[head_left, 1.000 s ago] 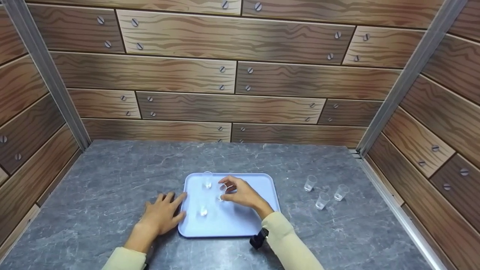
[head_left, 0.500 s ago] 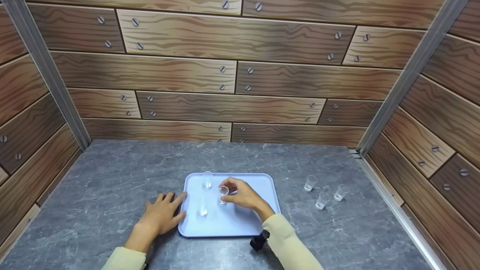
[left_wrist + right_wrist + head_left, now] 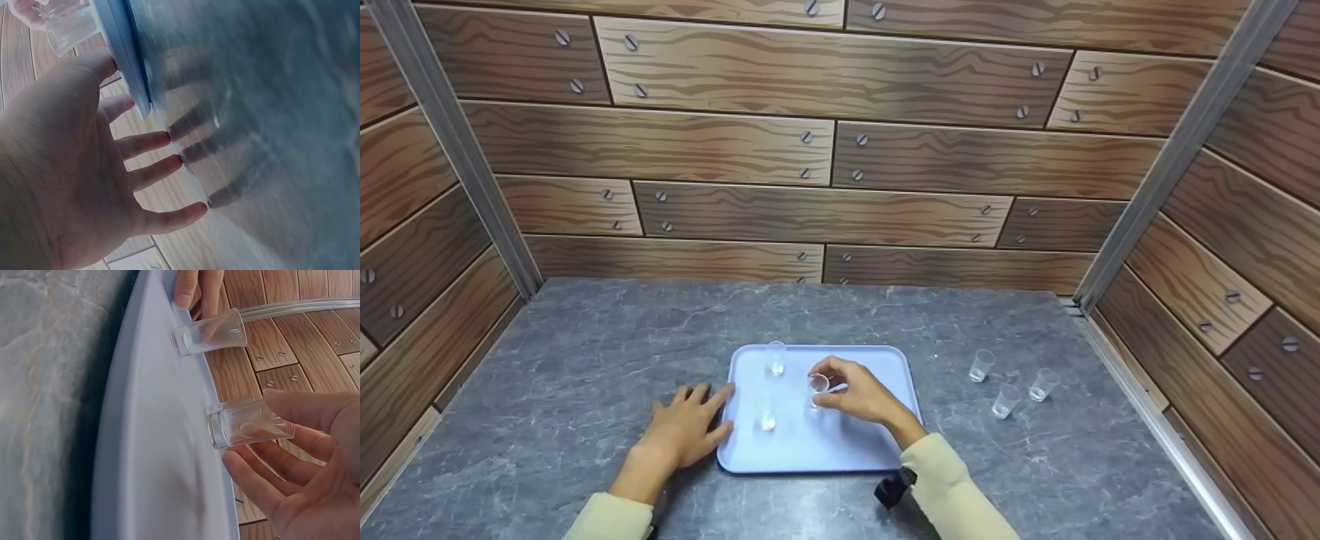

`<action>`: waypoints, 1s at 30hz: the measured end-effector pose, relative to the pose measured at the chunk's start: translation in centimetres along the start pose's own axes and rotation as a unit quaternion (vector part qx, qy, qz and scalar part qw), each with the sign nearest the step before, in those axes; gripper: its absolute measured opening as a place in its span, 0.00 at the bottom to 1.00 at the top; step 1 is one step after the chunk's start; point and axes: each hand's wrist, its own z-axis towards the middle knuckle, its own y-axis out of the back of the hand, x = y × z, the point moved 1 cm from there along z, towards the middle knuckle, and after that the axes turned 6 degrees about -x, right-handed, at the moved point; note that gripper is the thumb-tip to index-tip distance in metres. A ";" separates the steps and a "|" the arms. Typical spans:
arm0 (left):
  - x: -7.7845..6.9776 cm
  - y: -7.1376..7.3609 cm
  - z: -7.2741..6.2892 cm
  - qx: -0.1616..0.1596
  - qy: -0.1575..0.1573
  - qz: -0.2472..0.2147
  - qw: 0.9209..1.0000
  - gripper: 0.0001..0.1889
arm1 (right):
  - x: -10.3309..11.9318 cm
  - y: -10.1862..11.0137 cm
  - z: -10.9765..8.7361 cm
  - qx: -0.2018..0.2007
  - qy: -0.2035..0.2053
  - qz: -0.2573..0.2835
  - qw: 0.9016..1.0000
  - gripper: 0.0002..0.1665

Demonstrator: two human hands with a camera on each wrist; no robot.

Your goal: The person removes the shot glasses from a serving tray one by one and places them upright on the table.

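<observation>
A pale blue tray (image 3: 847, 454) lies on the grey marbled table. My right hand (image 3: 859, 390) pinches a small clear shot glass (image 3: 256, 422) between thumb and fingers, its base close against the tray near the middle. Two more clear shot glasses stand on the tray's left half, one at the back (image 3: 776, 360) and one nearer the front (image 3: 767, 421). My left hand (image 3: 679, 431) rests spread at the tray's left side. Its thumb and index finger touch the tray edge, and the other fingertips (image 3: 174, 163) press on the table.
Three more clear shot glasses stand on the table right of the tray: one at the back (image 3: 982, 366), one nearer the front (image 3: 1005, 402), one farther right (image 3: 1043, 385). Wood-patterned walls (image 3: 735, 150) with metal corner posts (image 3: 1170, 150) enclose the table on three sides.
My right hand has shifted slightly right across the tray with its shot glass, away from the two other glasses there. The left hand has stayed in place.
</observation>
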 end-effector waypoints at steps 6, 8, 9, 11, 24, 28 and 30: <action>0.0 -0.1 0.0 -0.001 0.000 0.001 1.000 0.32 | 0.0 0.9 -1.1 0.007 0.004 -0.016 1.000 0.19; 0.0 -0.1 0.0 -0.004 -0.001 0.002 1.000 0.32 | 0.0 1.2 -1.4 0.006 0.009 -0.019 1.000 0.19; 0.0 -0.1 -0.1 -0.006 -0.001 0.002 1.000 0.32 | -0.1 1.4 -1.6 0.006 0.012 -0.021 1.000 0.19; 0.1 -0.1 -0.1 -0.008 -0.002 0.003 1.000 0.32 | -0.1 1.7 -1.9 0.007 0.017 -0.026 1.000 0.19; -0.1 0.1 0.1 0.002 0.005 0.008 1.000 0.32 | -0.7 3.5 -4.3 0.003 0.020 -0.040 0.999 0.18; 0.0 0.0 0.0 0.003 0.005 0.004 1.000 0.32 | -1.0 4.2 -5.0 -0.004 0.020 -0.043 0.999 0.18; 0.0 0.0 -0.1 0.001 0.005 0.003 1.000 0.32 | -1.2 4.6 -5.4 -0.009 0.019 -0.047 0.999 0.18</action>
